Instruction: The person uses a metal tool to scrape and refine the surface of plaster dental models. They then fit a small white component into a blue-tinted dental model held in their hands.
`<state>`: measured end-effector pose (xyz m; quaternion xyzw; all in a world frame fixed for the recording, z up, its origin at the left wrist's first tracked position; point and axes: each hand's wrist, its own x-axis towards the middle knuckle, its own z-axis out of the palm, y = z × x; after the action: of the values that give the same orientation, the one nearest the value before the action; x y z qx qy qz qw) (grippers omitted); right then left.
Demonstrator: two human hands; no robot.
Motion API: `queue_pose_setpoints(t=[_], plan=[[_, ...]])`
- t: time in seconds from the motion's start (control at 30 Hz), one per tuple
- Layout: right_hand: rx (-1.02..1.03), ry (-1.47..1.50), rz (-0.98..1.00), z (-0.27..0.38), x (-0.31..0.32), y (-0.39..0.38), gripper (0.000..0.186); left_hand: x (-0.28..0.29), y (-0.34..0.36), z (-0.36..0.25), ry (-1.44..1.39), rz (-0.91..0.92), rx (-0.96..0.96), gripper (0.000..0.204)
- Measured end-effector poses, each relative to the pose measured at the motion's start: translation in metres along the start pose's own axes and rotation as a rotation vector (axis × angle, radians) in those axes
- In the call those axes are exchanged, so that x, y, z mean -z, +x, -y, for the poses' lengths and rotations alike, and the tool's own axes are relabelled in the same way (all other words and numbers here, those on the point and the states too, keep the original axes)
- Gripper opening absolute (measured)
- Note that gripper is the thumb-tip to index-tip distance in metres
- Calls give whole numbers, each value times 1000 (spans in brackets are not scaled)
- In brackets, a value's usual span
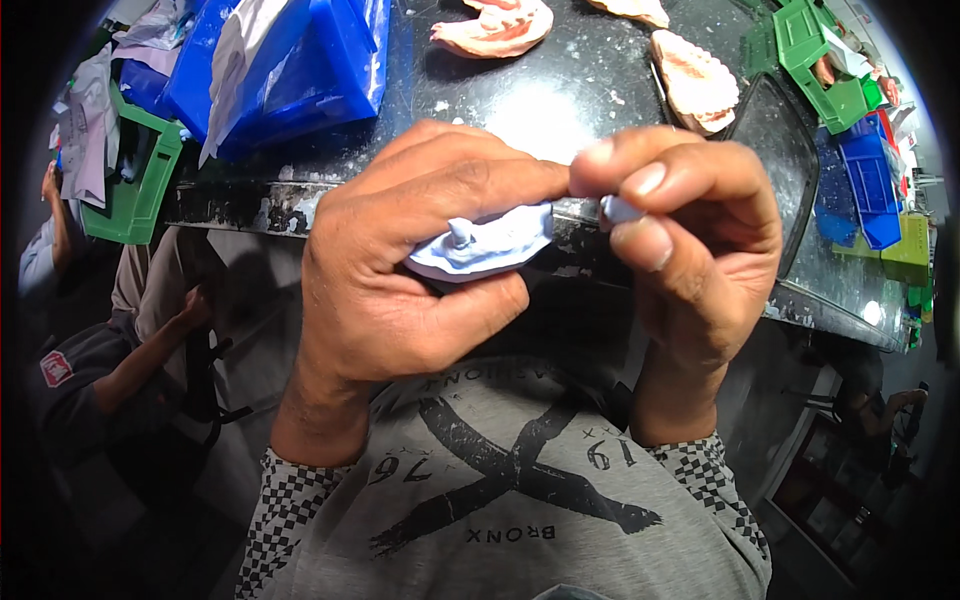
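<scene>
My left hand is wrapped round a pale blue dental cast, held above the table's near edge. A small raised stub stands on the side of the cast that faces up. Close by on the right, my right hand pinches a tiny pale blue piece, perhaps a single tooth die, between thumb and fingers. The fingertips of both hands come nearly together above the cast. Fingers and palm hide the left part of the cast. Most of the small piece is covered too.
The black worktable is scuffed and spotted white. Pinkish dental casts lie at the back. A blue bin with paper stands left; a green bin is beyond it. More green and blue bins are at right. A seated person is at left.
</scene>
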<state>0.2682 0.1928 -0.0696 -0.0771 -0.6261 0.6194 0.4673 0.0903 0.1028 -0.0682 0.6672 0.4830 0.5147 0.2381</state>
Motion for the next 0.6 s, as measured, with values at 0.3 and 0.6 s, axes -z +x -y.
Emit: queue_pose_setpoints(t=[0.3,0.6], plan=[[-90,-91,-77,8,-3,-5,27,-8,-4,-8,-404,-138,253,55],[-151,-78,-96,12,-7,-6,24,-6,-8,1,-251,-138,71,35]])
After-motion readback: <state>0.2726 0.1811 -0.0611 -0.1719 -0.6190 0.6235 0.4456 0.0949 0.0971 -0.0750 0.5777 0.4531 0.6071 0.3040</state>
